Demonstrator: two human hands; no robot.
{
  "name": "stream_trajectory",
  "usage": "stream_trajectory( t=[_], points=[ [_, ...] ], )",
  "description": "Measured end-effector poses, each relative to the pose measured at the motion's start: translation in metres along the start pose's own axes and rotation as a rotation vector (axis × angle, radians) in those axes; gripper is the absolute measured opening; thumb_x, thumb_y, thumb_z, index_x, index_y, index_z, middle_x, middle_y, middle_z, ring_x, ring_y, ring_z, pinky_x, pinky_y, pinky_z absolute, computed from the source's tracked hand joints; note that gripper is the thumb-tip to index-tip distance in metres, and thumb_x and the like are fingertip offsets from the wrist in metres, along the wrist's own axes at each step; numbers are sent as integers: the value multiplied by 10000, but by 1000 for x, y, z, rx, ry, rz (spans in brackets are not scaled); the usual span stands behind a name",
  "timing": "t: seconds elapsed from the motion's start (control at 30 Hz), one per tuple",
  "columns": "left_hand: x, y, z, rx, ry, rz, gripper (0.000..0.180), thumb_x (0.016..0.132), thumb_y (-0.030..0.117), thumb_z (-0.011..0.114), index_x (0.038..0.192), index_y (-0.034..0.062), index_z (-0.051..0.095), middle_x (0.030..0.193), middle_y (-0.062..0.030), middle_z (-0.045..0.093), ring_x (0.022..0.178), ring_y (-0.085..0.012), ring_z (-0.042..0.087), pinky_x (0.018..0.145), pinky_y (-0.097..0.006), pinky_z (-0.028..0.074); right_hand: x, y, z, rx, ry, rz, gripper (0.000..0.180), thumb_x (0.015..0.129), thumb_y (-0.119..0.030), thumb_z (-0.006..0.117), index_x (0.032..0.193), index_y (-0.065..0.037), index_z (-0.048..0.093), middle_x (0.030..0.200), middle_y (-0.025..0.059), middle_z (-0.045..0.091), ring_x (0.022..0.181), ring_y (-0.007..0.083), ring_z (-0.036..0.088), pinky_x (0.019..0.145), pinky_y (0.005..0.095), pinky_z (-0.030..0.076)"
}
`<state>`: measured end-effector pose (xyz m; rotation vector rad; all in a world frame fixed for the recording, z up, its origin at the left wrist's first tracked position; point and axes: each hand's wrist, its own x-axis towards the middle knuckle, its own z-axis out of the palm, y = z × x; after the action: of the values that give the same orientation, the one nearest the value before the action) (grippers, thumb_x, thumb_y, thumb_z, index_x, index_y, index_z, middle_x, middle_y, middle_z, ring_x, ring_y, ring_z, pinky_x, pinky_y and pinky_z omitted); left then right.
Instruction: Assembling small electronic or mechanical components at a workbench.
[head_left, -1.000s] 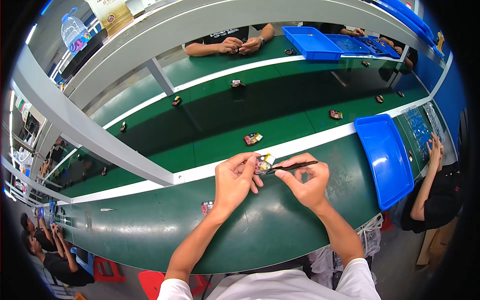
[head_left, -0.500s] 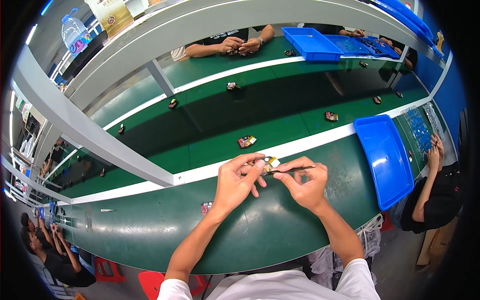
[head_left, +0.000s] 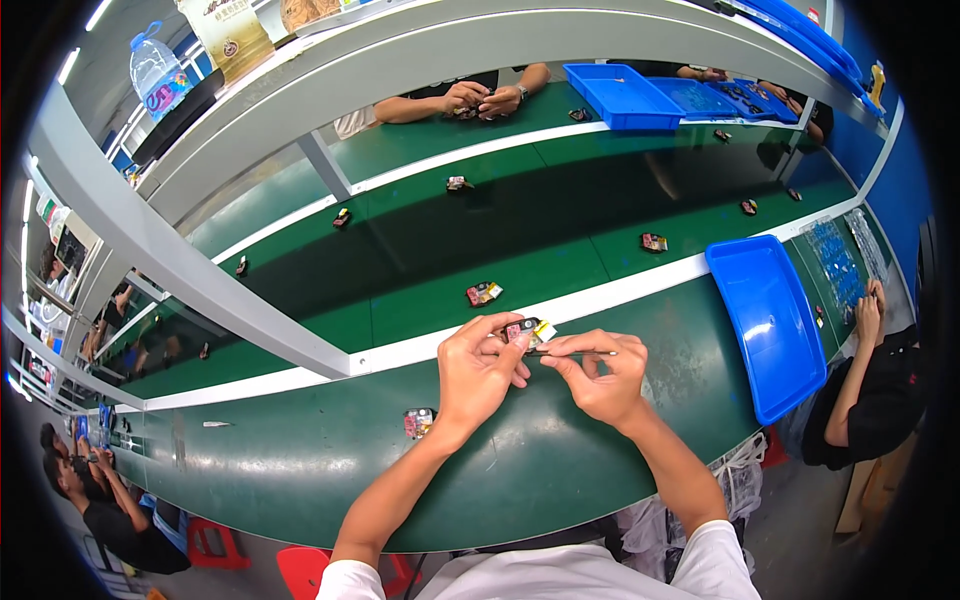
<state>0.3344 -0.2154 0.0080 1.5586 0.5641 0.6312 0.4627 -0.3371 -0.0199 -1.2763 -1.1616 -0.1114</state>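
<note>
Above the near green bench, my left hand (head_left: 474,375) pinches a small black electronic module (head_left: 521,327) with a pinkish face and a yellow-and-white part at its right side. My right hand (head_left: 604,378) is closed on a thin dark tool (head_left: 590,353), probably tweezers. The tool's tip reaches the lower edge of the module, partly hidden by my fingers, so contact cannot be told. Beside my left wrist, another small module (head_left: 420,422) lies on the bench.
Several similar modules, one a yellow-and-white-tipped module (head_left: 484,293), lie along the green conveyor belt (head_left: 420,255). At right stands a blue tray (head_left: 790,350), near a co-worker's hands (head_left: 871,312). A grey frame post (head_left: 215,255) slants across the left. Another person's hands (head_left: 478,99) work opposite.
The modules on the belt have shifted slightly left. The module in my left hand has turned, showing more of its pinkish face. My right hand and the tool have dipped slightly.
</note>
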Motion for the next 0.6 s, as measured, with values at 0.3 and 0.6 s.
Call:
stream_trajectory(
  t=[0.3,0.6],
  points=[
    [3,-9,3,-102,27,-47,172,900,-35,668,1058,-99,638,776,-97,651,565,-146,664,469,-254,532,-1,6,0,-40,-47,-130,171,693,68,802,784,-48,717,821,52,777,415,73,479,420,218,361],
    [3,-19,2,-93,66,-135,135,892,-60,646,1025,-81,639,749,-79,620,534,-158,651,445,-261,518,-5,12,4,-110,-88,-201,173,679,39,804,788,-65,719,765,33,759,414,111,502,440,242,379]
  ],
)
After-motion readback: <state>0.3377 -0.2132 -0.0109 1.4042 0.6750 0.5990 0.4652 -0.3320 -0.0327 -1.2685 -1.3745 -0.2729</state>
